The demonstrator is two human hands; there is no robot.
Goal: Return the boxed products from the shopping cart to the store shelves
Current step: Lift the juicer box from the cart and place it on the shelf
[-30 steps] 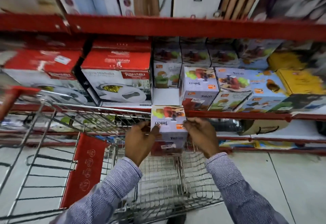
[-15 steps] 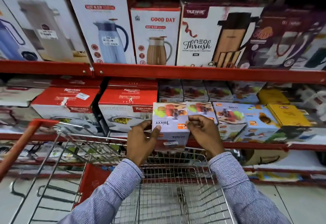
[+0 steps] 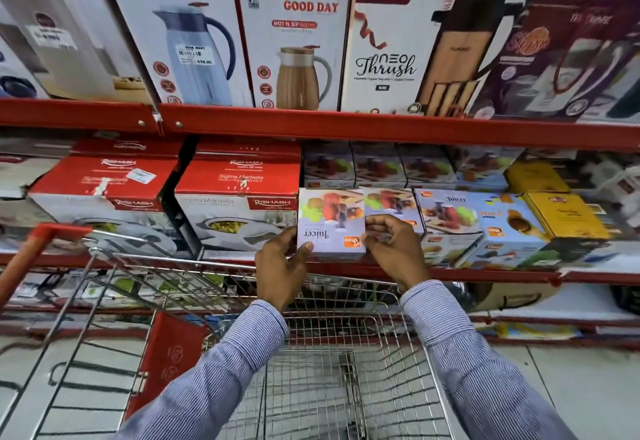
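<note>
head view: both hands on one juicer box (image 3: 330, 223), held at the front edge of the middle shelf (image 3: 485, 275), above the shopping cart (image 3: 311, 353)
left hand (image 3: 278, 264): fingers curled round the box's left side, thumb pressed on its near face by the "Juicer" print
right hand (image 3: 394, 251): fingertips pinching the box's right edge, thumb on the near corner beside the orange logo
box position: between the two hands, upside down to the camera, base looks at or just over the shelf lip; cannot tell if it rests there yet
beyond the right fingers: a matching juicer box (image 3: 389, 202) touching it, more of them behind
beyond the left fingers: red-and-white casserole box (image 3: 239, 204), just beside
handling, judged: light stiff printed card, smooth so a bit slippery; corners crush easily; contents maybe plastic or glass, so no dropping
where to hold, judged: two opposite side faces, low, as now
readable on held box: "Juicer"; orange logo too small to read
readable nearby: "RISHABH", "Sigma Marbella"
upper shelf boxes: "GOOD DAY", "HOT N SIP", "TRUEWARE", "NEO Thrush"
cart contents: basket looks empty where it shows
</note>
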